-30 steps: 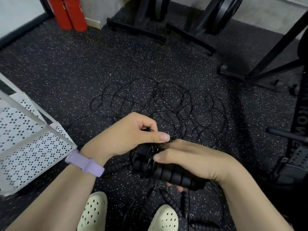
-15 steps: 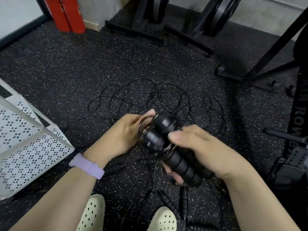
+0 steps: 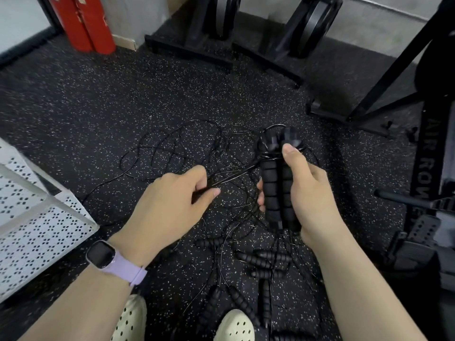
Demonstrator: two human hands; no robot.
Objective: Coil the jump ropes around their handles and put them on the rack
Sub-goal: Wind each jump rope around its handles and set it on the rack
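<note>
Step in hand: it seems the coiling of one jump rope; the two handles [image 3: 278, 190] are held side by side and a few turns of cord [image 3: 273, 157] already sit around them near their top
Next move: I judge the left hand must bring its cord across to the handles and lay another turn over them, keeping it tight so the turns do not slip
Right hand [image 3: 304, 193]: right of the centre of the frame, forearm coming from the lower right; fingers wrapped around both handles, thumb pressed along them, pointing up; the handles stand almost upright
Left hand [image 3: 172, 200]: centre of the frame, just left of the handles; thumb and fingers pinch a thin black cord [image 3: 236, 177] that runs to the right toward the handles
Other ropes: a tangle of loose cord [image 3: 177, 148] on the floor above the left hand; more handles [image 3: 261, 259] lie on the floor at the bottom centre, between and above the shoes [image 3: 235, 326]
Rack [image 3: 46, 225]: white with small holes, at the left edge of the frame, near the left forearm; no rope is seen on the visible part
</note>
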